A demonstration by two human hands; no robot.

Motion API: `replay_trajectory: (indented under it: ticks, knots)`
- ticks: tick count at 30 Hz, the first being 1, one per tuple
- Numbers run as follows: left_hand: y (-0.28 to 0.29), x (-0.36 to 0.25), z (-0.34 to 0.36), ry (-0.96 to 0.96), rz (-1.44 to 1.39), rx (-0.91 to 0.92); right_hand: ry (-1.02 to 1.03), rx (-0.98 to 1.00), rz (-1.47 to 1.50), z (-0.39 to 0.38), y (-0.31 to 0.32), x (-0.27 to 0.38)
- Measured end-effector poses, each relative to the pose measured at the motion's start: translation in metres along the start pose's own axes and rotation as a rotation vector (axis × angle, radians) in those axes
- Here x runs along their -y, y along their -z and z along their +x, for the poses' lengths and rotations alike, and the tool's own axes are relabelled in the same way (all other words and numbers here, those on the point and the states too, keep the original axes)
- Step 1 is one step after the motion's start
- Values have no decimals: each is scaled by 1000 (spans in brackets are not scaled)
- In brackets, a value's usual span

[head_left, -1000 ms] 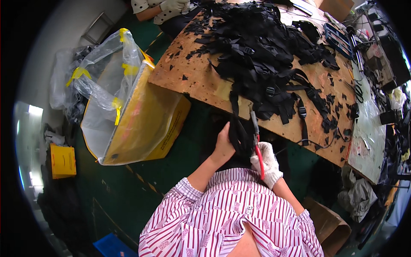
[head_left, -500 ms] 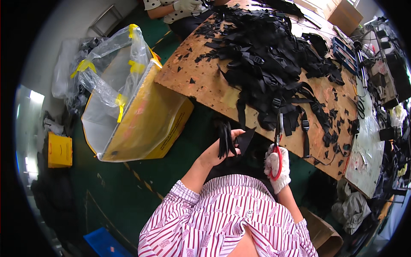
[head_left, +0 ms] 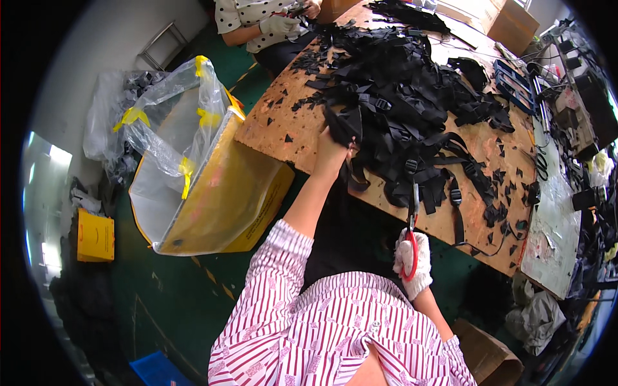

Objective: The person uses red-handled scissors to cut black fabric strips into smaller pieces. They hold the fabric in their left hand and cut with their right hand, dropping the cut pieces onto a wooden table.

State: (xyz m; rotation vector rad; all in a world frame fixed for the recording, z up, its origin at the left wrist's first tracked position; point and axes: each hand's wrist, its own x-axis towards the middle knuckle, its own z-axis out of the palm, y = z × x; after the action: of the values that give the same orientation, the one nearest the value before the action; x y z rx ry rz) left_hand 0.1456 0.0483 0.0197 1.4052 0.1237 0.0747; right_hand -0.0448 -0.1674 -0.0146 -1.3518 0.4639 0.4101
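Observation:
My bare left hand [head_left: 331, 153] reaches over the near left side of the table, closed on black fabric pieces [head_left: 344, 126]. These pieces overlap the pile of black fabric and straps [head_left: 402, 96], and they hide part of my fingers. In my right hand [head_left: 420, 265], which wears a white knitted glove, is a pair of scissors with red handles [head_left: 409, 258]. Its blades point away from me, over the table's near edge. Black buckles [head_left: 411, 166] sit on straps near the blade tips.
The wooden table [head_left: 283, 119] carries scattered black scraps. To the left stands a yellow bin [head_left: 238, 199] lined with clear plastic and yellow tape. Across the table a person in a dotted top works with a gloved hand [head_left: 279, 25]. A blue crate [head_left: 515, 87] lies far right.
My left hand has moved from in front of my body up and away to the pile, carrying the black pieces. My right hand with the scissors has shifted slightly nearer to me.

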Motion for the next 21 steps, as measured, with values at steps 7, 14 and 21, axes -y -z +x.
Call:
replay_trajectory:
  ticks: [7, 14, 21]
  knots:
    - [-12, 40, 64, -118, 720, 62, -8, -77, -15, -9, 5, -6]
    - [6, 18, 26, -31, 428, -95, -3, -109, 9, -13, 7, -12]
    - [34, 12, 9, -414, 152, -418, 33, -49, -46, -21, -3, -7]
